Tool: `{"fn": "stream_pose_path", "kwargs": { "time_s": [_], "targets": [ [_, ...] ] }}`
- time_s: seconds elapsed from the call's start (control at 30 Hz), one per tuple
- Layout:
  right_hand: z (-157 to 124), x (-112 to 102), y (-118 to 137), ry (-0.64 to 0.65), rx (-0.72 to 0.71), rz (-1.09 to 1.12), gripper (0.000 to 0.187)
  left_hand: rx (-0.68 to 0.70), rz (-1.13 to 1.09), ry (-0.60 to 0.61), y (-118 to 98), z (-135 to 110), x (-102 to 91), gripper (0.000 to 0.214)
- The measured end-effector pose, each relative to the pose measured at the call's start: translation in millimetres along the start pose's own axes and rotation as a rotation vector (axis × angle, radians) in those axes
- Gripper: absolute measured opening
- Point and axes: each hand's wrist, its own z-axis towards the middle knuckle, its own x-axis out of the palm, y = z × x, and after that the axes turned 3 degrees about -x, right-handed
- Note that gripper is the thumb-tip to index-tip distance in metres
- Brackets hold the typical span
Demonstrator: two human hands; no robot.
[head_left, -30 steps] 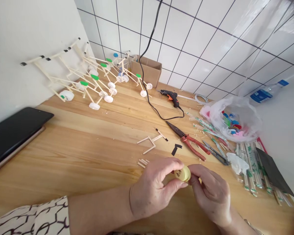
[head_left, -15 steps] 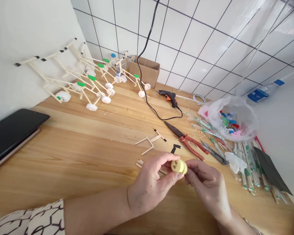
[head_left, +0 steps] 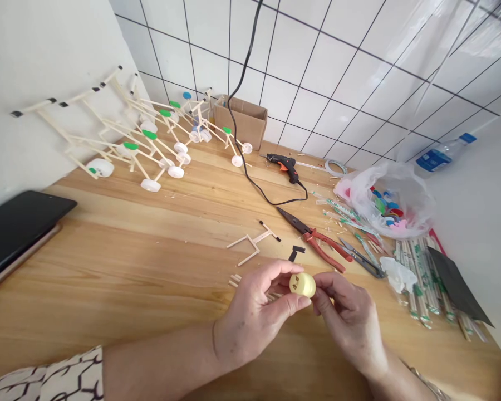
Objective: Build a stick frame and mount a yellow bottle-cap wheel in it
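My left hand [head_left: 254, 312] pinches pale yellow bottle caps [head_left: 303, 284] between thumb and index finger, with brown print on the face turned left. At their right side, the thumb and fingers of my right hand [head_left: 350, 320] are closed against them; what lies between those fingertips is hidden. Beyond my hands, a small frame of thin wooden sticks [head_left: 254, 243] with black ends lies flat on the table. Bits of black tape [head_left: 297, 252] lie just behind the caps. Short loose sticks [head_left: 235, 280] are partly covered by my left hand.
Red-handled pliers [head_left: 317, 240], small snips [head_left: 364, 260] and a glue gun [head_left: 284, 166] lie beyond. Wheeled stick models [head_left: 150, 136] stand at the back left. A plastic bag [head_left: 417, 195] of caps and wrapped sticks [head_left: 421, 284] are right, a phone [head_left: 25, 223] left.
The yellow caps have turned slightly and now line up more closely, with less of a step between them. Both hands keep their grip. The whole view has shifted a little.
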Motion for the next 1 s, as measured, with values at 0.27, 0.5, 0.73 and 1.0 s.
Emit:
{"fn": "stream_pose_path", "kwargs": {
  "time_s": [0.27,0.5,0.73,1.0],
  "targets": [
    [-2,-2,-1,-0.010,0.043,0.032,0.014,-0.124,-0.148,0.005,-3,4,-4.0,0.022],
    [-3,-2,-1,-0.023,0.031,0.022,0.013,-0.164,-0.177,0.010,2,7,-6.2,0.025],
    [-6,-1,-2,-0.017,0.034,0.013,0.012,-0.261,-0.277,0.021,5,10,-8.0,0.025],
    [-6,-2,-1,-0.031,0.002,0.007,0.011,-0.324,-0.290,0.040,3,11,-7.3,0.024]
  ]
}}
